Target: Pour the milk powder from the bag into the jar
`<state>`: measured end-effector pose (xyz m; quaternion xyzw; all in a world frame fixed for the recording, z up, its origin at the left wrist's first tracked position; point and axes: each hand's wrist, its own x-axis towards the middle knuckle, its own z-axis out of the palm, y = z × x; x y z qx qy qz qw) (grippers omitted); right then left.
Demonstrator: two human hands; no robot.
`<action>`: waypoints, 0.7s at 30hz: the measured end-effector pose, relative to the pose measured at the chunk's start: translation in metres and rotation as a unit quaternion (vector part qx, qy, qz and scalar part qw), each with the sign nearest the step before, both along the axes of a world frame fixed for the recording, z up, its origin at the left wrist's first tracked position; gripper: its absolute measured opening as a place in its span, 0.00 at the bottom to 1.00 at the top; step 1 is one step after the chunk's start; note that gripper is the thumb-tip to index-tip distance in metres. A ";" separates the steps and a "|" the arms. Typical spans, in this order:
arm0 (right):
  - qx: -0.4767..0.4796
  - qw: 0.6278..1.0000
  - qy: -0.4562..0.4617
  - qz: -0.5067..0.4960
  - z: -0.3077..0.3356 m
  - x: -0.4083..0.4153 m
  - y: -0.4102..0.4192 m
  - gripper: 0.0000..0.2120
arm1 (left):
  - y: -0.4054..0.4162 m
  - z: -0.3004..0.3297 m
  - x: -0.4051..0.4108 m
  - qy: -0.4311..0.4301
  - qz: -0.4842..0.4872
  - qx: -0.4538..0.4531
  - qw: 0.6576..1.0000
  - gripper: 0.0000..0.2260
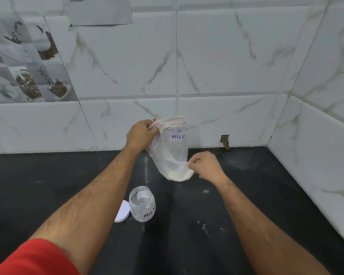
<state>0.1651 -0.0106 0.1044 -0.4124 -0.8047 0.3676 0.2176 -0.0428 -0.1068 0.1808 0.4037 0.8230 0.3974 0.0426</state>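
A clear zip bag [172, 151] marked "MILK" hangs upright above the black counter, with white powder settled at its bottom. My left hand [140, 135] grips its red zip top at the left corner. My right hand [206, 165] pinches the bag's lower right corner. A clear plastic jar [141, 204] labelled "MILK" stands open on the counter, below and left of the bag, and looks nearly empty. Its white lid [122, 212] lies flat against the jar's left side.
The black counter [187, 245] carries small spills of white powder to the right of the jar. White marble-look tile walls [216, 66] close the back and the right side. A small hole [224, 140] shows in the back wall at counter level.
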 end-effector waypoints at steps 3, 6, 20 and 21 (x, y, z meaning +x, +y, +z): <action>0.022 0.999 0.004 -0.031 0.007 0.003 0.004 0.07 | 0.000 -0.001 -0.001 0.001 0.013 0.007 1.000 0.14; -0.018 0.998 -0.038 0.056 0.009 0.006 0.001 0.07 | -0.001 -0.002 -0.002 0.007 0.022 0.003 1.000 0.14; 0.100 0.985 -0.139 -0.007 0.026 0.008 -0.004 0.11 | -0.006 -0.009 0.001 0.003 0.042 -0.018 0.999 0.11; 0.102 0.984 -0.148 -0.013 0.026 0.007 -0.006 0.12 | -0.006 -0.010 0.001 -0.002 0.044 -0.019 0.999 0.10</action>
